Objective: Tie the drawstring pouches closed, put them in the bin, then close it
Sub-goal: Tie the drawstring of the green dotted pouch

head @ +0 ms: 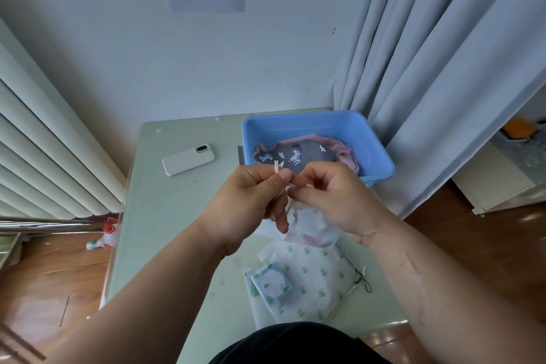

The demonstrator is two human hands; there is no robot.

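I hold a small white drawstring pouch (pixel 310 226) above the table, its neck gathered between my hands. My left hand (pixel 248 204) pinches the white drawstring (pixel 277 167), whose ends stick up above my fingers. My right hand (pixel 331 198) pinches the cord at the pouch's neck. Below it on the table lies a white pouch with green cactus print (pixel 313 281). The blue bin (pixel 381 154) stands open at the back right, holding a grey unicorn-print pouch (pixel 292 154) and a pink pouch (pixel 345 151).
A white phone (pixel 187 159) lies on the pale green table (pixel 165 216) left of the bin. A grey curtain (pixel 443 83) hangs right behind the bin. A radiator (pixel 44 151) lines the left wall, with a bottle (pixel 103 238) on the floor.
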